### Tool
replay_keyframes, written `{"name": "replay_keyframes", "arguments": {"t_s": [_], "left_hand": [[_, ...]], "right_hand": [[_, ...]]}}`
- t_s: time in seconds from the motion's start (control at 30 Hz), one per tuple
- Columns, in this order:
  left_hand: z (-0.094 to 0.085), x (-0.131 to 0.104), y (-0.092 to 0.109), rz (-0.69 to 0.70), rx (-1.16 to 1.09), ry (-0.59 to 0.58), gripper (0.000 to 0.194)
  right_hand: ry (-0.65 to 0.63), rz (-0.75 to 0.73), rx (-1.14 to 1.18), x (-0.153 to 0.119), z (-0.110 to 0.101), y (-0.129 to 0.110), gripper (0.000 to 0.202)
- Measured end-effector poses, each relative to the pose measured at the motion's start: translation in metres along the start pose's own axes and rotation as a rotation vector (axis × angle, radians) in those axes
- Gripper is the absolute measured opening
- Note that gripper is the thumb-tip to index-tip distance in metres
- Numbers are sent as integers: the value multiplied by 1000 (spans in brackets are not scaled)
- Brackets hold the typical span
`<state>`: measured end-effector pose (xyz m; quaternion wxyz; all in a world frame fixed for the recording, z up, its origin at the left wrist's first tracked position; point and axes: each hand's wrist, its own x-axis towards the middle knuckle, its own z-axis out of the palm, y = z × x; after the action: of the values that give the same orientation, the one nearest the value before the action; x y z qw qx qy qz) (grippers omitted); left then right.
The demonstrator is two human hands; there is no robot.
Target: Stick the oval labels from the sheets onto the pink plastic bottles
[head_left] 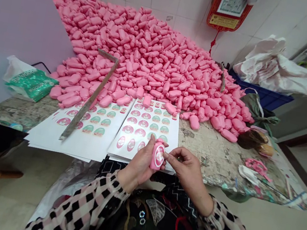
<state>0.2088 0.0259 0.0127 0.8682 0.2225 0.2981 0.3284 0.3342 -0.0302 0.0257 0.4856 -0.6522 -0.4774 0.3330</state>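
The left hand wraps a pink bottle upright at centre; right hand fingertips pinch at its label from three o'clock. It looks light, rigid and smooth, best gripped around the body. Sticker sheets lie at twelve o'clock, the bottle pile beyond.

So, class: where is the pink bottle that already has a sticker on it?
In the head view, low centre: the left hand grips the bottle, with the right hand touching its sticker, just in front of the sticker sheets at the table edge.

Holding a pink bottle in left hand, right hand probably pressing the label; sticker sheets just behind.
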Motion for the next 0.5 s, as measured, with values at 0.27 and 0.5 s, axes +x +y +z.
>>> {"name": "replay_keyframes", "arguments": {"t_s": [0.27, 0.5], "left_hand": [[0, 0, -2, 59, 23, 0, 56], [-1, 1, -3, 78, 27, 2, 52]], "right_hand": [[-21, 37, 21, 0, 2, 5, 26], [-25, 39, 13, 0, 4, 6, 27]]}}
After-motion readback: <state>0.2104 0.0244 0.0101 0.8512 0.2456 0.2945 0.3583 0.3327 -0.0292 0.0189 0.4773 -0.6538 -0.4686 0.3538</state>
